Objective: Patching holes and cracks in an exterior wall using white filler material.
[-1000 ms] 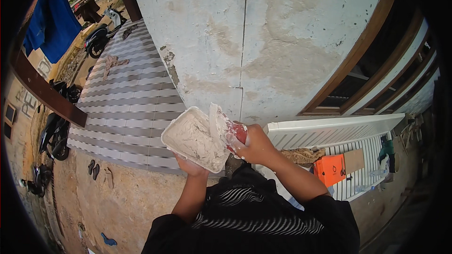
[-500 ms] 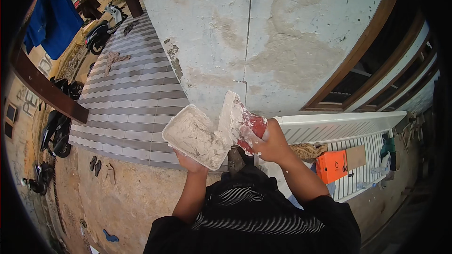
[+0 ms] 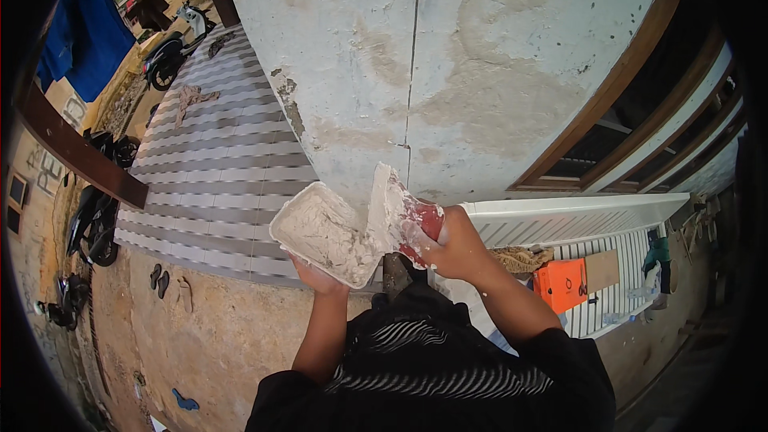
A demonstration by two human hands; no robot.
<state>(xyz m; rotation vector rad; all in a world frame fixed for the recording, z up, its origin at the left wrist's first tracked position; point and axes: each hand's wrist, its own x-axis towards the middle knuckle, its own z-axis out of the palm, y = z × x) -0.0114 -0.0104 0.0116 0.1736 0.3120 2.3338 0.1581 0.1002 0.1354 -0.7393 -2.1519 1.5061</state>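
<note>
My left hand (image 3: 318,276) grips a square pale tub (image 3: 277,226) from its near left side, and its inside is smeared and partly filled with off-white paste. My right hand (image 3: 458,250) is closed round a red-handled scraper (image 3: 426,221) whose broad blade is coated with a thick lump of the same paste (image 3: 387,203), at the right rim of the tub. Beyond both hands rises a pale wall (image 3: 480,48) with a vertical crack, rough patches and flaking at its left edge.
Left: tiled porch (image 3: 216,192), wooden post (image 3: 84,152), scooters (image 3: 168,64), blue cloth (image 3: 92,44), sandals (image 3: 160,280). Right: wood-framed windows (image 3: 598,138) above a white bench (image 3: 560,210) bearing an orange box (image 3: 558,284), board (image 3: 602,269) and brown cloth (image 3: 518,260).
My right hand and the scraper have moved rightward from over the tub, then slightly back down toward it in the last half second. My left hand has stayed holding the tub.
</note>
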